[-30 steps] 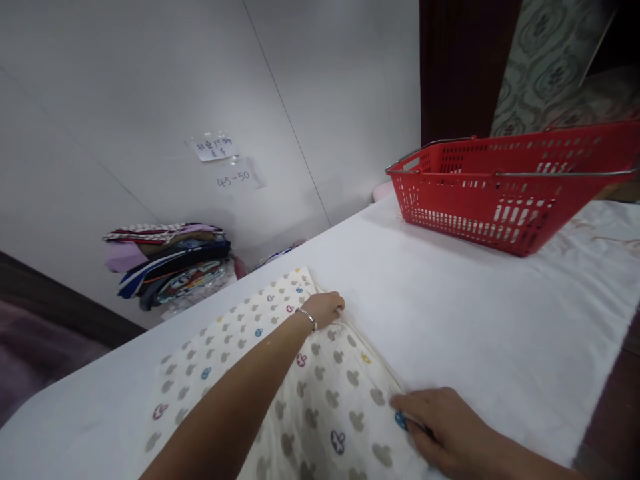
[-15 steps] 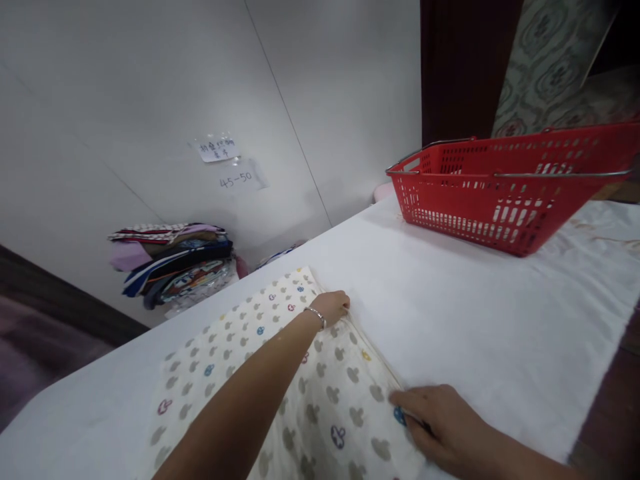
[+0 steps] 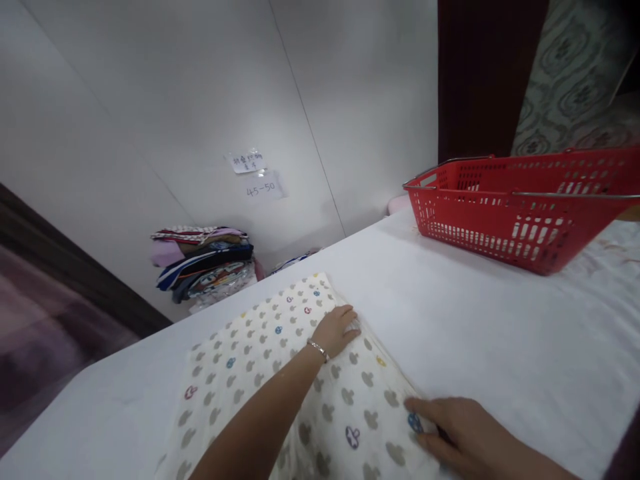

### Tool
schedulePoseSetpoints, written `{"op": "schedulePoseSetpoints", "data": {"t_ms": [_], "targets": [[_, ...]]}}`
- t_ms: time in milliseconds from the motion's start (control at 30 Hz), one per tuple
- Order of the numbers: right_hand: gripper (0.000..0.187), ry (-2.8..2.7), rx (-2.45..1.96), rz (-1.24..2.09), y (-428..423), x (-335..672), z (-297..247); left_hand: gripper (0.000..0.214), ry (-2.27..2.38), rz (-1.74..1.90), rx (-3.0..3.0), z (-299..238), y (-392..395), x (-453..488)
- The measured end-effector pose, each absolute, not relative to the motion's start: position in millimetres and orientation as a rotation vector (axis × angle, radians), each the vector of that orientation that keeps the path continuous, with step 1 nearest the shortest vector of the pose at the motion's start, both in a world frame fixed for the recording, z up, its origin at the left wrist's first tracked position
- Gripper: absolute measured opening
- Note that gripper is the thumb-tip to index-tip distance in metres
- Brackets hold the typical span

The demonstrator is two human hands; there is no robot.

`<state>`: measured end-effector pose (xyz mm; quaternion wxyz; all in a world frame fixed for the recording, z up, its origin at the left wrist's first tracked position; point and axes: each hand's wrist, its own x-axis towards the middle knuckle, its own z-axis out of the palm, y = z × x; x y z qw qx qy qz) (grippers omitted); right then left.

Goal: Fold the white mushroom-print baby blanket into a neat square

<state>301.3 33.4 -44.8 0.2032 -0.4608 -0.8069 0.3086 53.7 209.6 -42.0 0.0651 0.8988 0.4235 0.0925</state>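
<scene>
A cream cloth (image 3: 260, 360) printed with grey and coloured mouse-head shapes lies flat on the white table (image 3: 475, 333). My left hand (image 3: 336, 329), with a bracelet on the wrist, rests on the cloth's right edge, fingers stretched flat. Nearer to me, my right hand (image 3: 453, 427) presses flat on the same edge, fingers extended over the fabric's corner.
A red plastic basket (image 3: 525, 207) with metal handles stands at the far right of the table. A stack of folded clothes (image 3: 205, 263) sits against the white wall beyond the table's far edge. Two paper notes (image 3: 255, 175) are stuck on the wall.
My left hand has gone from a curled grip on the cloth's edge to lying flat on it. The view has shifted slightly left. My right hand stays on the near edge.
</scene>
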Motion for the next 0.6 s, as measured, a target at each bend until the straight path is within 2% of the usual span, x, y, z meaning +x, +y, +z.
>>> {"op": "schedulePoseSetpoints", "data": {"t_ms": [167, 267, 367, 500, 600], "targets": [[0.035, -2.223, -1.26, 0.938, 86, 310, -6, 0.031, 1.348, 0.35, 2.797, -36, 202, 47], [0.03, -2.077, -1.308, 0.866, 152, 294, 0, 0.027, 1.4, 0.364, 2.841, -31, 199, 46], [0.024, -1.956, -1.469, 1.045, 224, 261, -6, 0.021, 1.485, 0.31, 2.822, -29, 202, 46], [0.022, -1.93, -1.558, 1.112, 294, 211, -20, 0.04, 1.815, 0.357, 2.499, -35, 210, 46], [0.021, -1.952, -1.601, 1.093, 323, 182, -28, 0.031, 2.124, 0.428, 2.176, -42, 216, 47]]}}
